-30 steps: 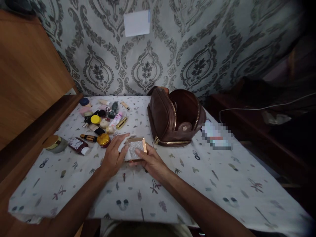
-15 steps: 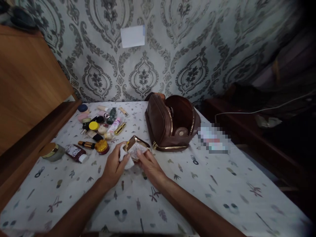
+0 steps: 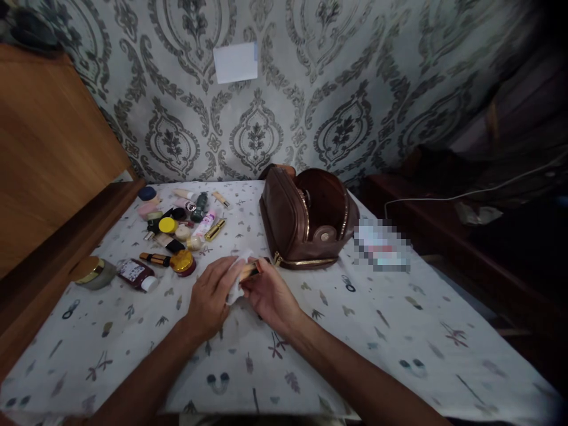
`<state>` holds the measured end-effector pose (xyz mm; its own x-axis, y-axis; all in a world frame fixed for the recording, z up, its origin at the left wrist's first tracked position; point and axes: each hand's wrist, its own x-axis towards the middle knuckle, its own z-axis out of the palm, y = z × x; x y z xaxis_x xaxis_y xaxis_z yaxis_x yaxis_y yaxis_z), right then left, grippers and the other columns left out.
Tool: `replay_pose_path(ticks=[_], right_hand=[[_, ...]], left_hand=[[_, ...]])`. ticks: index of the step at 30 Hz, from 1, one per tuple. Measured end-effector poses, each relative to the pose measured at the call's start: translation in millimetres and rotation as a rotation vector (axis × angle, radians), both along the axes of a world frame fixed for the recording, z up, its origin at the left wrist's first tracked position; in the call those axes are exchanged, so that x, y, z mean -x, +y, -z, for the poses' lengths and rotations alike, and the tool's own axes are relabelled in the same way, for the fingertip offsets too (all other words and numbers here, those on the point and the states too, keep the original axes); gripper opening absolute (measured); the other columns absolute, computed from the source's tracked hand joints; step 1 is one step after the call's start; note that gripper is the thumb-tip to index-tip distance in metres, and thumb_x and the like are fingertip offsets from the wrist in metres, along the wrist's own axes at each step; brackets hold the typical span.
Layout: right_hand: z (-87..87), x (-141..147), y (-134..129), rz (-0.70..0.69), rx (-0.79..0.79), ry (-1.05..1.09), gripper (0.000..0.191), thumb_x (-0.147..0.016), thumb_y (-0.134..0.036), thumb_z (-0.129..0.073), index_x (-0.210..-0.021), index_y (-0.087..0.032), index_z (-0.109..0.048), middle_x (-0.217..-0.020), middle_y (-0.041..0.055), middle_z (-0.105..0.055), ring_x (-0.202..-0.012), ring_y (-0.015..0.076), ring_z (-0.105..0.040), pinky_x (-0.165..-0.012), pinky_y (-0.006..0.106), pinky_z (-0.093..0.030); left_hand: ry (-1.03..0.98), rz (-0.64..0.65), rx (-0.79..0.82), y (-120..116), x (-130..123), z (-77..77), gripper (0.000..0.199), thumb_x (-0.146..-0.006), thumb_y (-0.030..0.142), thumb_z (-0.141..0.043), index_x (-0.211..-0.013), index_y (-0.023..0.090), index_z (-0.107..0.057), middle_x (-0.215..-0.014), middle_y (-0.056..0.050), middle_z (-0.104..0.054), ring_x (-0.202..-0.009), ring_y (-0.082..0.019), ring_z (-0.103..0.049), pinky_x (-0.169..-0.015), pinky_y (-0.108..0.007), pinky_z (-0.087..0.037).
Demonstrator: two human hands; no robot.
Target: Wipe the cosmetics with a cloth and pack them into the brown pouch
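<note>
My left hand (image 3: 212, 299) is closed on a white cloth (image 3: 236, 283), which is pressed against a small gold-edged case (image 3: 250, 271). The fingers of my right hand (image 3: 274, 299) grip the same case from the right side. Much of the case is hidden by the cloth and my fingers. Just behind my hands a brown leather bag (image 3: 288, 219) stands with its top unzipped. To the left of my hands lies a jar with a golden lid (image 3: 183, 262), beside a black and gold tube (image 3: 154, 259).
Several cosmetics, among them a yellow-lidded pot (image 3: 167, 225) and a gold tube (image 3: 215, 229), lie at the back left. A dark red bottle (image 3: 134, 273) and a larger jar (image 3: 93, 272) are nearer. A blurred-out packet (image 3: 382, 245) lies right of the bag.
The case has been tilted, so its glittery face no longer shows. My left hand and the cloth have moved right and over it, and my right hand has turned palm inward.
</note>
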<state>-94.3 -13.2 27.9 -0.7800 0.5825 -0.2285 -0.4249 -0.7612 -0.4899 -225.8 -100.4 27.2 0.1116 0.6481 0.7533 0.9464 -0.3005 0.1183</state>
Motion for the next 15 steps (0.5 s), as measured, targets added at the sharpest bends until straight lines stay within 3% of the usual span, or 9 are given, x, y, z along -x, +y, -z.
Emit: replay_pose_path(ticks=[4,7,13,15], right_hand=[[-7.2,-5.1,3.7,-0.119,0.065,0.121,0.043,-0.075,-0.056,-0.072,-0.101,-0.022,-0.067,-0.096,0.0011,-0.073,-0.088,0.0159,-0.065,-0.084,0.029,-0.051],[-10.3,-9.3,5.4,-0.2,0.028,0.107,0.051,-0.079,-0.063,-0.064,-0.114,-0.025,-0.064,-0.105,0.0027,-0.073,-0.095,0.0192,-0.065,-0.085,0.033,-0.051],[-5.0,-8.4,9.9,-0.267,0.014,0.081,0.05,-0.079,-0.066,-0.065,-0.111,-0.027,-0.062,-0.088,-0.0019,-0.072,-0.069,0.0127,-0.062,-0.068,0.025,-0.049],[-3.3,-6.9,11.6,-0.271,-0.003,0.059,0.051,-0.076,-0.064,-0.07,-0.11,-0.027,-0.06,-0.086,-0.0021,-0.071,-0.069,0.0128,-0.063,-0.069,0.026,-0.05]], left_hand=[[-0.173,-0.024,0.059,-1.7,1.3,1.9,0.046,-0.099,0.029,-0.048,-0.143,0.02,-0.039,-0.124,-0.012,-0.064,-0.116,-0.023,-0.061,-0.097,-0.038,-0.052],[-0.252,0.045,0.122,-3.9,2.1,2.2,0.044,-0.098,0.035,-0.05,-0.138,0.02,-0.043,-0.122,-0.012,-0.065,-0.114,-0.023,-0.062,-0.094,-0.037,-0.054],[-0.181,0.007,0.056,-4.2,5.2,3.6,0.037,-0.097,0.031,-0.052,-0.132,0.019,-0.047,-0.114,-0.011,-0.068,-0.105,-0.022,-0.067,-0.088,-0.034,-0.056],[-0.142,-0.031,0.007,-4.5,10.1,4.4,0.036,-0.098,0.029,-0.051,-0.132,0.019,-0.048,-0.111,-0.01,-0.069,-0.102,-0.022,-0.068,-0.086,-0.034,-0.057]])
